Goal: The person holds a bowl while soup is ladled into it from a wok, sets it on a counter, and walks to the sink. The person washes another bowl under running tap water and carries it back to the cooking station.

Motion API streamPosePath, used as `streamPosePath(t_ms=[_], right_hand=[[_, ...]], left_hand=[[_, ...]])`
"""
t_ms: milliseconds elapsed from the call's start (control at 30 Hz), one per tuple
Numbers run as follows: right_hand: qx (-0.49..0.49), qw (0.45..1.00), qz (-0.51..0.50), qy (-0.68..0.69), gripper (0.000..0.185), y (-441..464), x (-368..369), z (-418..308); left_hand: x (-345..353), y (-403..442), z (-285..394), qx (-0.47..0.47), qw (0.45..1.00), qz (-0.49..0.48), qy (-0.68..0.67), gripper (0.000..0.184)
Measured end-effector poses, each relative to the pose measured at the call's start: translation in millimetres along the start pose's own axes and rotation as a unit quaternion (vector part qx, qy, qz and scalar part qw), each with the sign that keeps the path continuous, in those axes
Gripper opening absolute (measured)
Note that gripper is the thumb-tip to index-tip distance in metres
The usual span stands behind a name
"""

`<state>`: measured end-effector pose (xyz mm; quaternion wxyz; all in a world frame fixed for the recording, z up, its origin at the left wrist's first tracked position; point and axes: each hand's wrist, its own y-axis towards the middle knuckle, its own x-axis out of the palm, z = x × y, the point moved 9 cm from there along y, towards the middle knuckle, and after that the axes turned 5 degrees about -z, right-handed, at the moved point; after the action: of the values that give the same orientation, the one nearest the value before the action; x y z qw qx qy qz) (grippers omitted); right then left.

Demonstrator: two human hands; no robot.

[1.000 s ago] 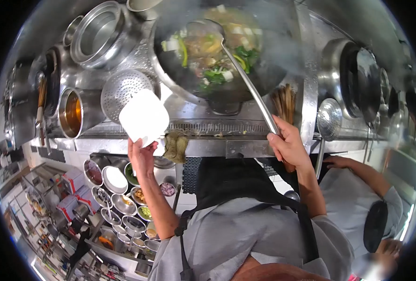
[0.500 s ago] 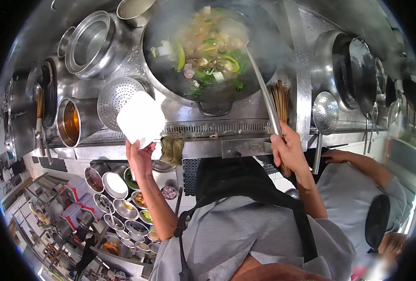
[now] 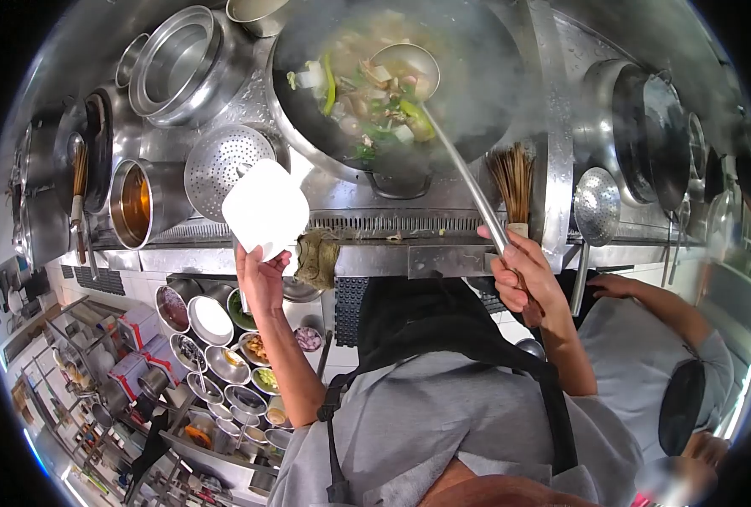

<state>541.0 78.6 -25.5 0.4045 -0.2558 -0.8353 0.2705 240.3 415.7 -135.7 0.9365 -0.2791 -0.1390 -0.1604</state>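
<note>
My left hand (image 3: 263, 275) is closed on the near edge of a white square dish (image 3: 265, 209), held tilted in front of the perforated skimmer; bright glare hides its inner shape. My right hand (image 3: 527, 275) is wrapped round the handle of a long metal ladle (image 3: 462, 160). The ladle's bowl is over the wok (image 3: 284, 106) at the top centre, with pieces of food showing in it. Steaming soup (image 3: 341, 84) with green pepper strips, leafy greens and pale chunks lies in the wok; steam blurs its far side.
A perforated skimmer (image 3: 215, 173) and a pot of orange liquid (image 3: 149, 215) stand left of the wok. A bamboo brush (image 3: 513, 182) is to its right. A folded cloth (image 3: 316, 260) hangs at the counter edge. Another person (image 3: 637, 355) stands close on my right.
The ladle's bowl has come up out of the soup with food in it, and my right hand has turned on the handle. The view has shifted slightly; my left hand still holds the dish.
</note>
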Motion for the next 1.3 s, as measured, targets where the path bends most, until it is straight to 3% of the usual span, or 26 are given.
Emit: streamPosePath(t_ms=[333,833,1033,1133,1300], right_hand=[[-0.022,0.981,-0.099,0.164,0.047,0.7,-1.9,2.8],[-0.033,0.989,-0.082,0.12,0.049,-10.5,-10.0,-2.1],[-0.05,0.999,0.003,-0.021,0.052,-12.7,-28.8,-2.9],[-0.056,0.998,-0.005,-0.019,0.054,-8.2,-33.6,-4.2],[-0.055,0.991,-0.068,0.099,0.055,1.0,-35.0,-0.8]], left_hand=[[7.2,-5.0,3.4,0.007,1.0,-0.001,-0.004,0.041],[4.4,-7.5,1.4,0.009,1.0,0.009,-0.004,0.039],[6.8,-5.7,2.8,0.008,1.0,-0.009,-0.002,0.04],[10.4,-3.5,3.7,0.01,1.0,-0.009,-0.004,0.04],[20.6,-0.6,6.1,0.009,1.0,-0.012,-0.009,0.042]])
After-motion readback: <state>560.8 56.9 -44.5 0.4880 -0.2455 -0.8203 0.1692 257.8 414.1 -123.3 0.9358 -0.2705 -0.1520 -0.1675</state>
